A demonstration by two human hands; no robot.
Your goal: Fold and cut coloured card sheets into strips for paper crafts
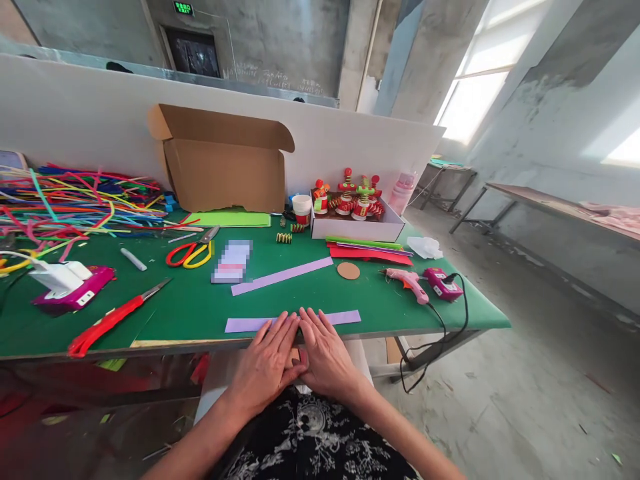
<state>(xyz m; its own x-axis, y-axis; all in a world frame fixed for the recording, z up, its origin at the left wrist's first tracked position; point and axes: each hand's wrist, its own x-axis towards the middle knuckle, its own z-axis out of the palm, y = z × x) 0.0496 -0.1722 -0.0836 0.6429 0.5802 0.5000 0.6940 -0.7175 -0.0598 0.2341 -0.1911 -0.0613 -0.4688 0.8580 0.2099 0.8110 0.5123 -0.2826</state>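
Note:
My left hand [267, 363] and my right hand [325, 357] lie side by side at the front edge of the green table [200, 310]. Both have their fingers stretched out flat, and the fingertips rest on a lilac paper strip [240, 325] that runs along the edge. Neither hand holds anything. A second, longer lilac strip [281, 276] lies at a slant just beyond the first.
A red utility knife [113, 320] and red-yellow scissors [193, 252] lie left of the hands. A pile of pipe cleaners [75, 200] and an open cardboard box [225, 160] sit behind. A pink glue gun [407, 281], a cardboard disc [348, 271] and a white box of craft figures [355, 223] stand right.

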